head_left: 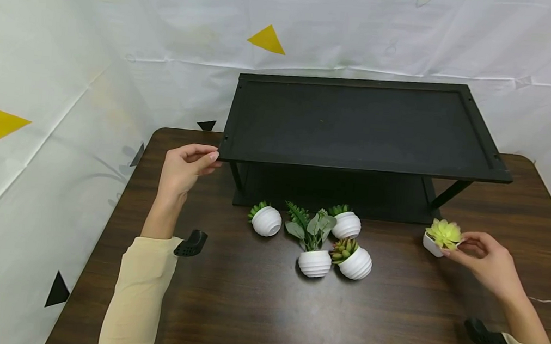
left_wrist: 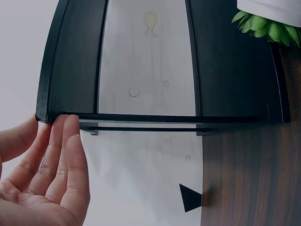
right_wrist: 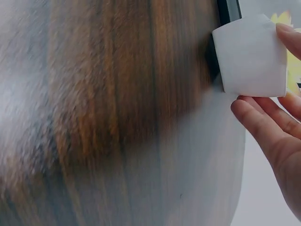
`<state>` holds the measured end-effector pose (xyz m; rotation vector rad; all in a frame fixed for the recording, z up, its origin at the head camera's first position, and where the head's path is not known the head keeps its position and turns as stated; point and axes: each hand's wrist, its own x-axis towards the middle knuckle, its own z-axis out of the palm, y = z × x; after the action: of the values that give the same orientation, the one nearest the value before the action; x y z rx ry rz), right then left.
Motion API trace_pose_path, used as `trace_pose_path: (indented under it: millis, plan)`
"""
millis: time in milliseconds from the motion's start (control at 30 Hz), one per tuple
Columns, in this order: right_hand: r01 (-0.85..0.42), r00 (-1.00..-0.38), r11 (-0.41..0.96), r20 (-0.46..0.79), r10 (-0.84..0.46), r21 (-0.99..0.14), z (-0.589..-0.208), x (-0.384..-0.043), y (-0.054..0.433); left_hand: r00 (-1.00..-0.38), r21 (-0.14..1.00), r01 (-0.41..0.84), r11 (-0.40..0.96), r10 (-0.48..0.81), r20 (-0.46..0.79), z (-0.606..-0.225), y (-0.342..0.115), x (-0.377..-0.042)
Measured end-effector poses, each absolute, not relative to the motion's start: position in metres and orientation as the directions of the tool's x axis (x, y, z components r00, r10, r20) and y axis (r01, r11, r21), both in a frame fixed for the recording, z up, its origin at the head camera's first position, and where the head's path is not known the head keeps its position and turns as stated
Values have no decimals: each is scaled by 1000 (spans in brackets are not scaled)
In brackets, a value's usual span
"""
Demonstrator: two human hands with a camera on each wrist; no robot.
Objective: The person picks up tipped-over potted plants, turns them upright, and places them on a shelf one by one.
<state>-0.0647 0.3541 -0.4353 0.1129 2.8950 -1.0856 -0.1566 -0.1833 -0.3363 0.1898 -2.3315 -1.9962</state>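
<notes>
A black two-tier shelf (head_left: 358, 125) stands at the back of the brown table. My left hand (head_left: 180, 172) pinches the front left corner of its top board, the thumb and fingertips at the edge in the left wrist view. To the right of the shelf's front, my right hand (head_left: 486, 264) holds a small potted succulent (head_left: 443, 234) with yellow-green leaves. Thumb and fingers grip its white squarish pot (right_wrist: 251, 56) in the right wrist view. I cannot tell whether this pot touches the table.
In front of the shelf, several ribbed white pots with artificial plants gather: one lies tipped at the left (head_left: 267, 221), a leafy potted plant (head_left: 314, 263) stands upright, and a reddish succulent's pot (head_left: 356, 264) leans. White sheeting (head_left: 195, 17) hangs behind the table (head_left: 262, 318).
</notes>
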Motion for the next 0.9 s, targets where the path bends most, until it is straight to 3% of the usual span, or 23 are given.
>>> trace_pose_path:
  millis: [333,900]
  plan:
    - [102,-993,796,-112,43,-597,-436,-62,353,-991,988,-44,147,-135,-24,-337,-183,-157]
    - [96,-995,826,-56,78,-556,-440,-59,338,-991,986,-46,162,-132,-24,-337,-184,-156]
